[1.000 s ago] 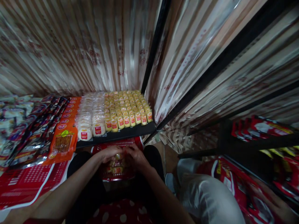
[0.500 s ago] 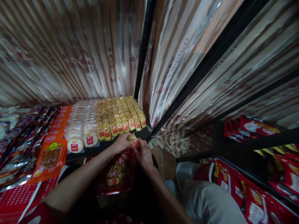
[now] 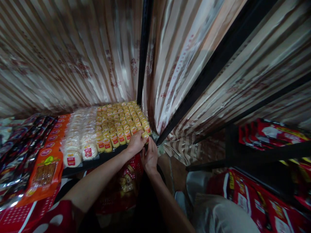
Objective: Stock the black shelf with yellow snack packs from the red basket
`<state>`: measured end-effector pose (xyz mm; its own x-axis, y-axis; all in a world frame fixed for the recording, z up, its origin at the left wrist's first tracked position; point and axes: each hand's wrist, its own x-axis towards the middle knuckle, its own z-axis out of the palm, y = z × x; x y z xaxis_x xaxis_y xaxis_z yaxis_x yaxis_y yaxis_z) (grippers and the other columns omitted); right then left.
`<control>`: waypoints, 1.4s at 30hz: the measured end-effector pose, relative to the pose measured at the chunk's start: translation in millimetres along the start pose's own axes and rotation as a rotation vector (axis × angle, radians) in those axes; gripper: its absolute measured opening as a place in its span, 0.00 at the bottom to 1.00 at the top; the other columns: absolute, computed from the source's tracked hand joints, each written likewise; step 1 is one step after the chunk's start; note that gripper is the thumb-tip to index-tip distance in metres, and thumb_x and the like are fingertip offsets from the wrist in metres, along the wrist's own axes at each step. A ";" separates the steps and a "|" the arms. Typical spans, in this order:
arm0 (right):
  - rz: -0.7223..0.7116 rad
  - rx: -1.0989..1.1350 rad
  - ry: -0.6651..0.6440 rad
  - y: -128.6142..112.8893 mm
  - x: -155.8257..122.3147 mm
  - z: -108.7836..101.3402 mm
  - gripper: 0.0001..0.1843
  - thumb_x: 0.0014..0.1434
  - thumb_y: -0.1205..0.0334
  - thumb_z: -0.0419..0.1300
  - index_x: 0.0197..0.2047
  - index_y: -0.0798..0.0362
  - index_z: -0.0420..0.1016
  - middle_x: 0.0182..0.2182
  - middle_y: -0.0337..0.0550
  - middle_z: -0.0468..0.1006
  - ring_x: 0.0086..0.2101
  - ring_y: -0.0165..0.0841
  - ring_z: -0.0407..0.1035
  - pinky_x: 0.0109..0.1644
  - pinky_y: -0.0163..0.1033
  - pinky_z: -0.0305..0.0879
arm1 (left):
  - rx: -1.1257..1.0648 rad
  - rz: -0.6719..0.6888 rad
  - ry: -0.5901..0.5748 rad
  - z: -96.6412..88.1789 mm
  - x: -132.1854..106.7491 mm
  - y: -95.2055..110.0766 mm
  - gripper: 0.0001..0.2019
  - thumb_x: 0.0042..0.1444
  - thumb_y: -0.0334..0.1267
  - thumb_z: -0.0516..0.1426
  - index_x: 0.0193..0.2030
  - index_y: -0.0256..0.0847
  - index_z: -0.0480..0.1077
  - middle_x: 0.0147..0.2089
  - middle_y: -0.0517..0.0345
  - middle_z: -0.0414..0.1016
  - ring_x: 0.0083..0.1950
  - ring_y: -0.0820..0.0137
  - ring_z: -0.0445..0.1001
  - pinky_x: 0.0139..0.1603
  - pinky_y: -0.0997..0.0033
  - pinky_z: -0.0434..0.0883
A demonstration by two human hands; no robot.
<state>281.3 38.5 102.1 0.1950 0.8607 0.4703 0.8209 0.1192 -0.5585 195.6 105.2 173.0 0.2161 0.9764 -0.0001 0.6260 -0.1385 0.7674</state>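
At the front right corner of the shelf, my left hand (image 3: 136,142) pinches a small yellow wrapped cake (image 3: 145,135). My right hand (image 3: 150,156) is just beside it, fingers curled, its fingertips against the lower side of the same packet. Both hands partly cover the packet. Rows of matching yellow wrapped cakes (image 3: 116,124) stand right behind my left hand, with red labels on the front ones. Below my forearms, a red basket (image 3: 114,202) holds several more yellow packets (image 3: 127,183), dim and partly hidden.
Left of the cakes stand white round wrapped cakes (image 3: 73,157), an orange snack bag (image 3: 46,168) and dark packets (image 3: 18,155). Black posts (image 3: 189,90) and striped sheeting (image 3: 97,58) border the shelf. At right, another person's leg (image 3: 218,210) is near red bags (image 3: 245,194).
Both hands have moved forward and slightly right with the yellow cake, from over the basket up to the front right end of the rows. The view has shifted slightly.
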 end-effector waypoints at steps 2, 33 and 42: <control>-0.011 0.010 0.010 1.4 -1.0 4.5 0.31 0.60 0.66 0.44 0.66 0.61 0.43 0.62 0.58 0.55 0.62 0.41 0.46 0.61 0.55 0.53 | 0.011 0.039 -0.006 2.6 3.7 4.4 0.15 0.54 0.36 0.54 0.50 0.38 0.67 0.35 0.54 0.73 0.36 0.67 0.71 0.43 0.68 0.67; 0.066 0.161 -0.014 19.8 16.2 30.8 0.36 0.60 0.66 0.46 0.68 0.57 0.34 0.66 0.56 0.43 0.65 0.40 0.37 0.63 0.56 0.50 | 0.004 0.184 0.166 21.8 2.6 -8.3 0.17 0.56 0.28 0.48 0.52 0.35 0.61 0.49 0.45 0.63 0.51 0.63 0.65 0.55 0.62 0.65; 0.075 0.136 -0.004 13.2 11.3 23.9 0.35 0.58 0.73 0.41 0.68 0.55 0.35 0.66 0.52 0.44 0.65 0.39 0.34 0.64 0.57 0.47 | -0.074 0.129 0.139 30.4 -44.7 -35.4 0.16 0.52 0.24 0.47 0.47 0.38 0.63 0.44 0.50 0.66 0.46 0.67 0.68 0.50 0.65 0.67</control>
<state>281.5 61.6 83.8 0.2506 0.8714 0.4218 0.7242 0.1204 -0.6790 186.6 61.4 126.3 0.1821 0.9655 0.1861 0.5416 -0.2564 0.8006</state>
